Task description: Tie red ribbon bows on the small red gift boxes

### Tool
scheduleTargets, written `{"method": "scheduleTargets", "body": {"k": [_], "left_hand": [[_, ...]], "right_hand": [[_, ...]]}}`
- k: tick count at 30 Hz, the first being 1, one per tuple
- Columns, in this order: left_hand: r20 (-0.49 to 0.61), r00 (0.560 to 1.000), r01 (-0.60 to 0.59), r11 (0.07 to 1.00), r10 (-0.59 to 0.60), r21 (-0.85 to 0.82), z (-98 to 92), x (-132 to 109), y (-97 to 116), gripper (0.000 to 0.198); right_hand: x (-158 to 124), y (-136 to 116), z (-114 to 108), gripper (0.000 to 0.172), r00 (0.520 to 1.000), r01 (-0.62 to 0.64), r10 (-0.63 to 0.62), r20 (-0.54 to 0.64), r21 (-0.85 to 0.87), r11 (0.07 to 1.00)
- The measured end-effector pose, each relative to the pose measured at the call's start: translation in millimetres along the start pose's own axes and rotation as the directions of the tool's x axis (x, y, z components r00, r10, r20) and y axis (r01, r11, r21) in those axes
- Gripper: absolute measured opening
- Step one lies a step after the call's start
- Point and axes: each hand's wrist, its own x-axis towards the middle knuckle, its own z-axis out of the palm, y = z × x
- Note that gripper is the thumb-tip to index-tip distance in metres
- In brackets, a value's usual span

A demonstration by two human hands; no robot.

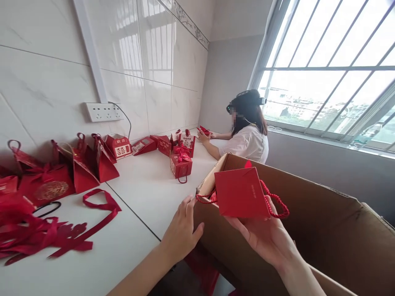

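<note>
My right hand [267, 236] lies palm up under a flat red paper gift bag [240, 192] with red cord handles, holding it over the open cardboard box [324, 230]. My left hand [182, 230] is at the bag's left edge, fingers curled, apparently pinching the cord handle beside the box's near corner. The bag is folded flat and tilted toward me.
The white table [148, 193] carries several red gift boxes [181, 164], red bags [92, 162] and loose red ribbons [61, 234] at left. A wall socket [103, 112] sits on the tiled wall. Another person [247, 131] in white works at the table's far end by the window.
</note>
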Motion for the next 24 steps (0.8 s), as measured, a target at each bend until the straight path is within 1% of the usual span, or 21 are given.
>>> {"method": "scheduleTargets", "body": {"k": [2,3,5,6,7,8,9,10,11,12,13,14,15,16,19,22,24], "left_hand": [[-0.031,0.999,-0.044,0.999,0.044,-0.028,7.2,8.9,4.8,0.067],[-0.045,0.997,-0.067,0.997,0.065,-0.042,9.3,13.2,7.3,0.071],[-0.082,0.991,-0.112,0.991,0.106,-0.067,11.7,21.4,11.4,0.076],[-0.102,0.986,-0.137,0.988,0.129,-0.071,12.4,25.3,12.7,0.076],[-0.119,0.981,-0.161,0.985,0.153,-0.064,13.1,29.0,13.3,0.074],[-0.130,0.975,-0.187,0.981,0.179,-0.050,14.1,32.6,13.1,0.071],[-0.135,0.970,-0.209,0.977,0.202,-0.034,15.4,35.9,12.0,0.065],[-0.134,0.965,-0.228,0.973,0.224,-0.020,17.1,38.9,10.1,0.057],[-0.131,0.961,-0.246,0.969,0.243,-0.012,19.1,41.5,7.4,0.047],[-0.129,0.956,-0.265,0.964,0.262,-0.009,21.5,43.9,4.0,0.039],[-0.130,0.950,-0.289,0.957,0.285,-0.011,23.9,45.8,0.2,0.032],[-0.134,0.940,-0.318,0.948,0.314,-0.011,26.4,47.4,-3.9,0.027],[-0.142,0.927,-0.351,0.936,0.346,-0.009,28.9,48.7,-7.9,0.025],[-0.151,0.913,-0.384,0.923,0.379,-0.004,31.3,49.8,-11.7,0.025],[-0.179,0.886,-0.433,0.901,0.427,0.009,37.8,51.5,-19.9,0.026],[-0.236,0.864,-0.451,0.892,0.444,0.028,43.4,52.2,-23.3,0.026],[-0.267,0.845,-0.467,0.883,0.463,0.051,46.0,52.8,-24.6,0.027]], "right_hand": [[-6.5,-6.2,-13.7,0.044,0.997,0.058,-0.063,-0.050,-0.081,0.995],[-11.3,-10.2,-20.3,0.043,0.991,0.097,-0.110,-0.080,-0.152,0.984],[-22.4,-22.0,-30.2,0.045,0.960,0.162,-0.231,-0.157,-0.357,0.920],[-27.5,-30.7,-33.3,0.049,0.933,0.176,-0.301,-0.198,-0.479,0.860],[-31.6,-41.2,-35.3,0.057,0.889,0.188,-0.395,-0.233,-0.602,0.776],[-34.1,-53.5,-37.1,0.067,0.832,0.188,-0.497,-0.247,-0.717,0.671],[-34.7,-67.0,-39.3,0.080,0.767,0.176,-0.596,-0.236,-0.816,0.550],[-33.3,-81.3,-42.6,0.093,0.694,0.161,-0.692,-0.197,-0.895,0.417],[-29.9,-95.5,-47.6,0.102,0.636,0.135,-0.759,-0.140,-0.948,0.288],[-24.8,-109.2,-54.5,0.109,0.601,0.108,-0.796,-0.073,-0.979,0.172],[-18.2,-121.7,-63.2,0.113,0.590,0.092,-0.807,-0.007,-0.993,0.076],[-10.4,-132.6,-73.3,0.116,0.595,0.082,-0.802,0.047,-0.997,0.002],[-1.8,-141.7,-84.0,0.120,0.612,0.071,-0.787,0.081,-0.996,-0.048],[7.5,-148.7,-94.7,0.122,0.638,0.051,-0.765,0.084,-0.996,-0.067],[36.0,-158.8,-121.2,0.124,0.740,-0.013,-0.673,0.012,-0.999,-0.031],[59.0,-159.3,-141.0,0.116,0.826,-0.033,-0.564,-0.025,-0.999,-0.005],[67.3,-159.9,-157.5,0.108,0.865,-0.053,-0.500,-0.041,-0.999,-0.009]]}}
